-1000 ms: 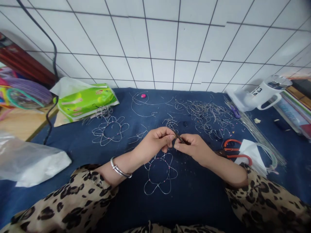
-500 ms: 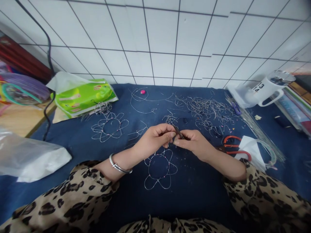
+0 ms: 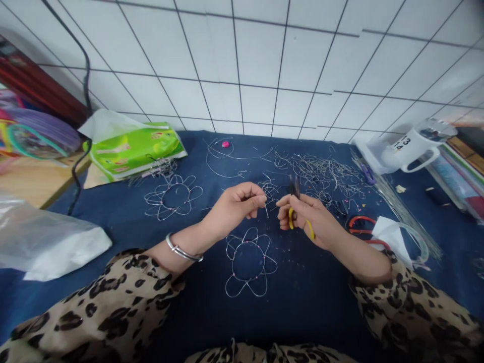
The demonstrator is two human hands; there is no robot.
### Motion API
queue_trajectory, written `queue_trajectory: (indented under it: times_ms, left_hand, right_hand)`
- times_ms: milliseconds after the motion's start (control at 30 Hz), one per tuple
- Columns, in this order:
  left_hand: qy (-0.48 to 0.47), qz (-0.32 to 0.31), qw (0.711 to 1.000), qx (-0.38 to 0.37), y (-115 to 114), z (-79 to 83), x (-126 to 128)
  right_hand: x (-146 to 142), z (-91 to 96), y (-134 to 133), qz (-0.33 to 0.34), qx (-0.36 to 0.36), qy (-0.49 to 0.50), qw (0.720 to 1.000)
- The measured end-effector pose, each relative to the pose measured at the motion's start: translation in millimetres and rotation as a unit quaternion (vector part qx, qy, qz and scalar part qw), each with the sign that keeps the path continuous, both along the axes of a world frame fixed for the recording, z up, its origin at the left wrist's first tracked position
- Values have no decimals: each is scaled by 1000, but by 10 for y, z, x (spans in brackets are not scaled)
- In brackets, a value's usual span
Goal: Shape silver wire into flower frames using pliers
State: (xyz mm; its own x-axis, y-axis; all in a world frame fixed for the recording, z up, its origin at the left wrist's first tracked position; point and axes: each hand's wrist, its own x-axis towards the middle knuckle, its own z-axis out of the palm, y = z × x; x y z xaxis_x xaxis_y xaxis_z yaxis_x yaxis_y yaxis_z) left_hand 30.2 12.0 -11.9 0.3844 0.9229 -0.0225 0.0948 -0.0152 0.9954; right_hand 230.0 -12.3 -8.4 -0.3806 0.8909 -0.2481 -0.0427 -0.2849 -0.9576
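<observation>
View down onto a blue-covered counter [image 3: 310, 297] against a white tiled wall. At its left edge lie a clear plastic bag [image 3: 41, 242] and a green pack [image 3: 132, 151], with a wire flower [image 3: 172, 196] flat beside them. Over the counter's middle, the left hand [image 3: 236, 204], a bracelet [image 3: 181, 249] on its wrist, pinches a short wire [image 3: 266, 209] between thumb and forefinger. Near the front edge lies a second wire flower [image 3: 247, 259] with pink beads. The right hand [image 3: 308, 219], close to the left but apart from it, is closed round yellow-handled pliers [image 3: 294, 187], tips up. Behind it spreads a heap of wire scraps [image 3: 321, 174]. Red-handled cutters [image 3: 359, 224] and a white mug [image 3: 412, 146] sit toward the right edge. The wire looks fine and springy, so gripping near its end, with the plier tips meeting it squarely, would likely stop slipping.
</observation>
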Motion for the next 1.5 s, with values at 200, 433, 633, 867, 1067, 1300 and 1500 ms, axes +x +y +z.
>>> queue_trajectory:
  times_ms: [200,433,633,867,1067,1300,1500]
  left_hand:
    - [18,-18,1000,-1,84,97,-84]
    - [55,-38,997,39,85,223,-136]
    - [75,-66,994,39,65,238,-128]
    - [89,-72,993,34,64,217,-116]
    - [107,-74,991,37,58,225,-111]
    - [106,-65,991,45,48,225,-95]
    - [110,-51,990,72,27,216,-99]
  right_hand:
    - [92,84,31,75,128,-215,965]
    - [146,120,4,26,529,-571,628]
    - [153,137,-21,31,598,-615,513]
    - [151,144,-27,55,627,-615,475]
    - [146,128,-24,39,648,-602,465]
    - [129,111,-40,39,627,-610,482]
    - [116,68,-39,34,612,-614,498]
